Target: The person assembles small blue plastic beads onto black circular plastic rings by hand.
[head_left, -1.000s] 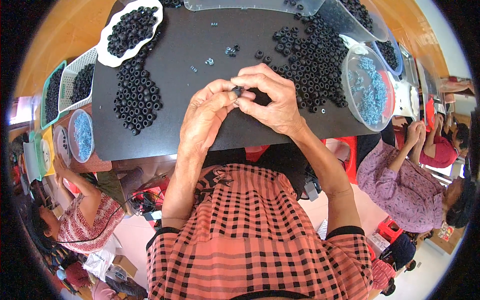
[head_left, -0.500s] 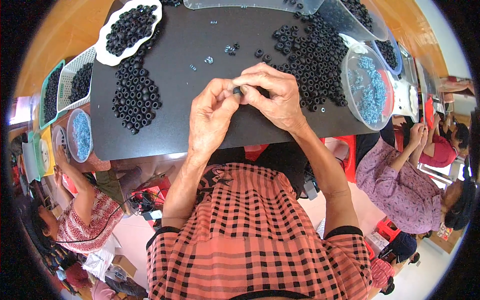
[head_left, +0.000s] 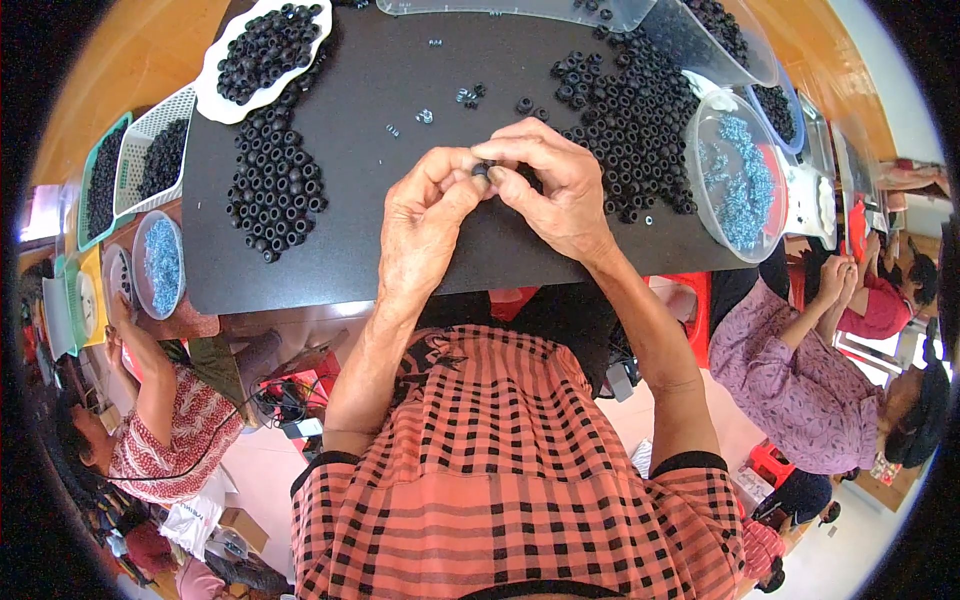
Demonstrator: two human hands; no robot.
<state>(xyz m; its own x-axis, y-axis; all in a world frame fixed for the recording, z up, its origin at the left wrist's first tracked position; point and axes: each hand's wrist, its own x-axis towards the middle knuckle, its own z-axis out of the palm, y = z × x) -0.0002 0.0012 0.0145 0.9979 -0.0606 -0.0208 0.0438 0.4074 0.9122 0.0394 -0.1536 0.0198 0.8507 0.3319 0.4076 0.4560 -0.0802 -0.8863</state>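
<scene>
Above the near part of the dark table (head_left: 400, 250), my left hand (head_left: 422, 215) and my right hand (head_left: 558, 195) meet fingertip to fingertip. Both pinch one small black ring-shaped piece (head_left: 482, 169), partly covered by thumbs and fingers. Just beyond the hands lie a few tiny clear-blue pieces (head_left: 425, 116) and loose black rings. A large spread of black ring-shaped pieces (head_left: 635, 125) begins beside my right hand. A smaller group of the same rings (head_left: 272, 190) lies to the left of my left hand.
A white scalloped dish (head_left: 212, 95) of black rings stands far left. At the right edge is a clear round tub (head_left: 705, 200) of light-blue pieces; another blue-filled tub (head_left: 162, 268) sits left. A clear tray (head_left: 520, 12) lies at the back. People sit on both sides.
The black ring between my fingertips has turned, and my fingers have shifted slightly around it. The whole view has moved a little; the piles look the same.
</scene>
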